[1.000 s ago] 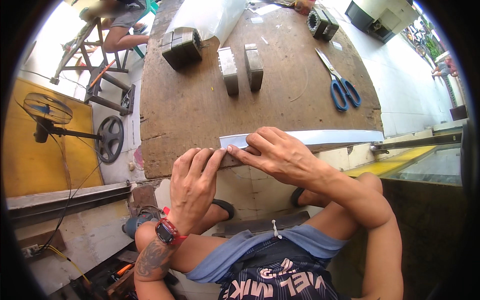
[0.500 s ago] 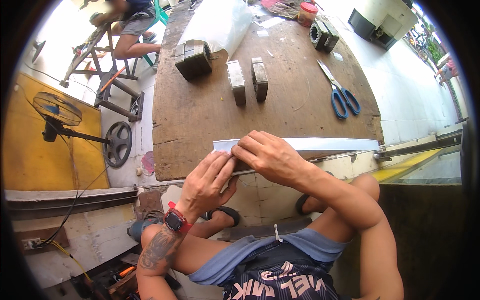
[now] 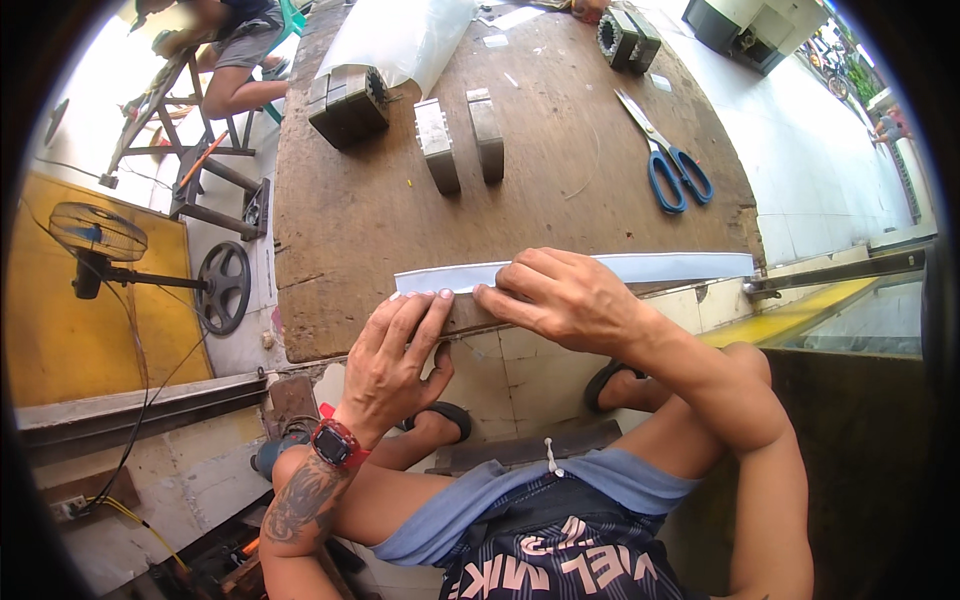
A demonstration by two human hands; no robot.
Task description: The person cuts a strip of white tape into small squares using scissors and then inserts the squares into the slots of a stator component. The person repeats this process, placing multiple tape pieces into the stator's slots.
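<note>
A long white strip (image 3: 660, 267) of thin sheet lies along the near edge of a worn wooden table (image 3: 350, 240). My left hand (image 3: 395, 360) presses its fingertips on the strip's left end at the table edge; a red watch sits on that wrist. My right hand (image 3: 560, 295) lies flat over the strip just to the right, fingers pinching it down against the wood. The two hands nearly touch.
Blue-handled scissors (image 3: 668, 160) lie at the right of the table. Two grey metal blocks (image 3: 460, 145) and a dark laminated core (image 3: 348, 103) stand farther back, another core (image 3: 625, 35) at the far end. A floor fan (image 3: 100, 240) stands left; a person (image 3: 235, 50) sits beyond.
The view has shifted slightly, so the table sits lower in frame. My left hand slid its fingertips up onto the strip's left end; my right hand stays pressed on the strip.
</note>
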